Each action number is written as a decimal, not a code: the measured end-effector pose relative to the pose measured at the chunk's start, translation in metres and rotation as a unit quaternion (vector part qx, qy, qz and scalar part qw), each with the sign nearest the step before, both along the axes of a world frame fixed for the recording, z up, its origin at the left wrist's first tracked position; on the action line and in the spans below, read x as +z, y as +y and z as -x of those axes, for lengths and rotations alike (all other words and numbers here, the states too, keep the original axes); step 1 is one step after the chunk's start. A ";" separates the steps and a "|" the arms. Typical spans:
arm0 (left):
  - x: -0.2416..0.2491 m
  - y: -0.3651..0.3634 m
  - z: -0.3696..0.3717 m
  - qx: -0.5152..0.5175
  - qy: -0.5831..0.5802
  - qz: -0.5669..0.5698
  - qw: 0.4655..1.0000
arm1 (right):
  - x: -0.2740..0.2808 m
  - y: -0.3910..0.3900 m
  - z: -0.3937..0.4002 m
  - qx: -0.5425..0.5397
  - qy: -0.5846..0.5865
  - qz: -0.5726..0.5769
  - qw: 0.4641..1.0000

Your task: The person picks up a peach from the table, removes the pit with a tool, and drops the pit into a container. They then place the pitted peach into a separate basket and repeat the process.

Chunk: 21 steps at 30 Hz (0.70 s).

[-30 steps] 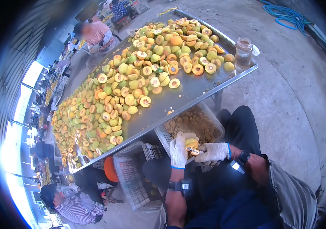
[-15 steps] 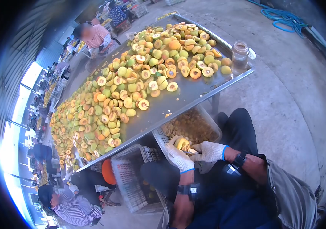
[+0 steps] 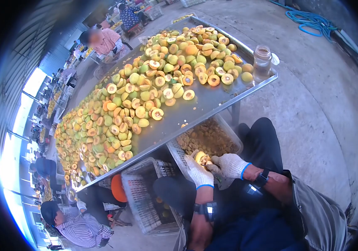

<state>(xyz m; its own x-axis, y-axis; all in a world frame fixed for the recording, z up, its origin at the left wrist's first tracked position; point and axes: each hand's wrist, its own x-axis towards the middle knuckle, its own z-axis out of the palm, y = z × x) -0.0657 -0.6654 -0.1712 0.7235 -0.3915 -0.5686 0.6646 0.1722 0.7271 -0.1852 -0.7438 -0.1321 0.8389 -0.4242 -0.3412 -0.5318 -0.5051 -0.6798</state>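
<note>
My left hand [image 3: 196, 170], in a white knitted glove with a blue cuff, is closed around a yellow peach half [image 3: 202, 158]. The cut side faces up and to the right. My gloved right hand [image 3: 229, 165] is closed right beside the fruit, its fingertips against it. A small hand tool seems to be in that grip, mostly hidden by the fingers. Both hands are over the near edge of a white plastic crate [image 3: 236, 147], which holds many brown peach pits [image 3: 206, 138]. Above lies a large heap of halved peaches [image 3: 145, 96] on a metal table [image 3: 206, 106].
A clear jar [image 3: 262, 62] stands at the table's right corner. Another white crate [image 3: 139, 201] with some fruit sits left of my knees. A co-worker in a striped shirt [image 3: 84, 228] sits at lower left, another person [image 3: 101, 42] across the table. A blue hose [image 3: 313, 21] lies coiled on the floor.
My right hand has shifted slightly and turned against the peach half, and the tool's metal part, visible before, is now hidden. The left hand keeps its hold.
</note>
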 end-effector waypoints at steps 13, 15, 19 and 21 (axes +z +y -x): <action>-0.052 0.001 -0.018 0.045 -0.032 -0.059 0.997 | -0.048 0.011 -0.007 -0.014 -0.048 0.164 0.985; -0.061 0.008 -0.033 0.026 -0.006 -0.046 0.999 | -0.040 0.012 -0.010 -0.008 -0.057 0.165 0.985; -0.072 0.019 -0.053 -0.036 0.057 0.120 0.991 | -0.011 0.006 -0.015 -0.101 -0.107 0.015 0.989; -0.071 0.028 -0.062 -0.057 0.035 0.161 0.985 | -0.014 0.002 -0.016 -0.214 -0.168 -0.180 0.945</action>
<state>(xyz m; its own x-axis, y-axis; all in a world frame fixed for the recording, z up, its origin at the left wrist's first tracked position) -0.0037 -0.6370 -0.2420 0.6273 -0.6363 -0.4491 0.7402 0.3076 0.5979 -0.1689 -0.7417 -0.1458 0.7035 -0.6566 -0.2721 -0.3584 0.0029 -0.9336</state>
